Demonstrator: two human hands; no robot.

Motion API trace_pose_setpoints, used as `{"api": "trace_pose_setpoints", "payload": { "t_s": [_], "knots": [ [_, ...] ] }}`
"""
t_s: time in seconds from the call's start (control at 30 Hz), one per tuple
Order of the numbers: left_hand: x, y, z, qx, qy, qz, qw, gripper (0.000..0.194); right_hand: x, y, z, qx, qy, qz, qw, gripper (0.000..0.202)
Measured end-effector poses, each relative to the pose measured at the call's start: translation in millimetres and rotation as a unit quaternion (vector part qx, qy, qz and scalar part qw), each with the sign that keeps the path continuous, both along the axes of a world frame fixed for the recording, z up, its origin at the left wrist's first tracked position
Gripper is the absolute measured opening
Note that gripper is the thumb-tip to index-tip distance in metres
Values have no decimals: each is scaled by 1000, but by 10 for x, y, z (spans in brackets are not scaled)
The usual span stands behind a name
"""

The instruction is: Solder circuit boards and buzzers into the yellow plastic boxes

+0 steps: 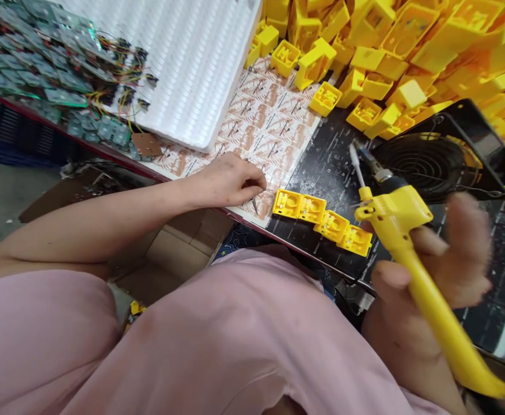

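Observation:
My left hand [246,181] rests near the table's front edge, thumb and fingers pinched together beside a small dark pointed thing too small to make out. Just right of it, several yellow plastic housings [311,208] stand in a slanting row, open side up, with small parts inside. A yellow soldering gun [401,222] with a metal tip and a white feed tube lies in my right hand [433,276], which is blurred. The thumb and fingers are around its body, and the tip points up and left over the black mat.
Green circuit boards [62,75] with wires lie at the upper left, beside a white foam sheet [183,63]. Yellow housings [407,46] are heaped at the upper right. A black round fan [425,161] stands behind the soldering gun on the black mat [321,150].

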State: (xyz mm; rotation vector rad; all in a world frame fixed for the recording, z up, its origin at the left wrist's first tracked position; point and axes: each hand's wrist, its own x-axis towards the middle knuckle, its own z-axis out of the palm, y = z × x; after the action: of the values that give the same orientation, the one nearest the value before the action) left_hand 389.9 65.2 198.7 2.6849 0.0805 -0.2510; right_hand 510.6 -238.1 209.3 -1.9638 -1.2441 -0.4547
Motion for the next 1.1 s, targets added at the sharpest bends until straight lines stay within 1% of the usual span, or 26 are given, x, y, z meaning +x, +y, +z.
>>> {"api": "trace_pose_setpoints", "payload": {
  "t_s": [0.03,0.07,0.13,0.17,0.23,0.27,0.33,0.4,0.47,0.57,0.6,0.67,0.73,0.8,0.87,0.93,1.03,1.07,1.1],
  "knots": [
    [-9,-11,-3,22,1,-7,1000,26,28,-32,-7,53,1,-25,998,71],
    [-21,-28,-7,49,0,-15,999,26,62,-48,-22,111,-5,-43,993,65],
    [-53,-74,-14,113,-11,-33,993,28,146,-47,-77,207,-15,-81,975,47],
    [-70,-101,-13,145,-19,-39,988,29,190,-38,-114,248,-3,-105,963,45],
    [-97,-155,1,200,-29,-47,978,32,268,-21,-194,336,45,-142,930,52],
    [-107,-180,13,224,-31,-48,973,33,297,-14,-231,368,81,-155,913,55],
    [-119,-222,45,262,-28,-46,964,34,325,0,-285,405,146,-175,885,55],
    [-128,-249,69,277,-20,-45,960,34,311,14,-307,413,171,-190,874,50],
    [-148,-257,66,266,-11,-39,963,32,265,18,-307,407,182,-192,874,41],
    [-222,-219,-2,225,-21,0,974,33,187,-22,-300,387,211,-151,885,29],
    [-256,-195,-35,204,-32,17,978,34,170,-46,-301,375,222,-131,890,28],
    [-323,-146,-96,148,-61,50,986,31,158,-93,-308,353,240,-98,899,35],
    [-360,-124,-137,75,-94,82,989,27,167,-116,-318,352,257,-89,896,41],
    [-344,-165,-162,-3,-132,110,985,27,181,-104,-329,369,264,-89,887,41],
    [-278,-279,-195,-58,-179,125,974,27,186,-75,-342,370,253,-85,890,44],
    [-190,-437,-253,-69,-234,121,962,24,173,-62,-355,353,208,-77,909,44],
    [-70,-649,-368,-30,-312,78,946,18,99,-129,-356,340,83,-86,933,39],
    [-33,-694,-402,-16,-335,61,940,17,58,-176,-346,322,59,-90,941,40],
    [5,-724,-430,-4,-351,44,935,16,11,-233,-330,289,55,-94,951,42]
  ]
}}
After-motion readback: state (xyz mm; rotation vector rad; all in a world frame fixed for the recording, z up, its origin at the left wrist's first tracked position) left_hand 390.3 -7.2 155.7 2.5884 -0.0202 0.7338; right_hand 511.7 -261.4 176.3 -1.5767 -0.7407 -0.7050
